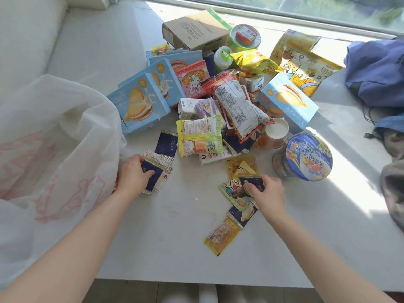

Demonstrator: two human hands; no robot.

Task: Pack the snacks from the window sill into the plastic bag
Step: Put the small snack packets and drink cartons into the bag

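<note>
Snack sachets gripped in left hand; just beside plastic bag | navy biscuit sachet pinched under right hand; on window sill

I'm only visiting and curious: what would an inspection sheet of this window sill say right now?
Surface: white window sill, sunlit at the right.
Job's things: heap of snacks, blue biscuit boxes, noodle cup; white plastic bag at the left.
Clutter: blue cloth at the right.
Hands: left hand grips stack of sachets; right hand grips navy packet.
Cables: nothing seen.
Surroundings: window behind the heap.
</note>
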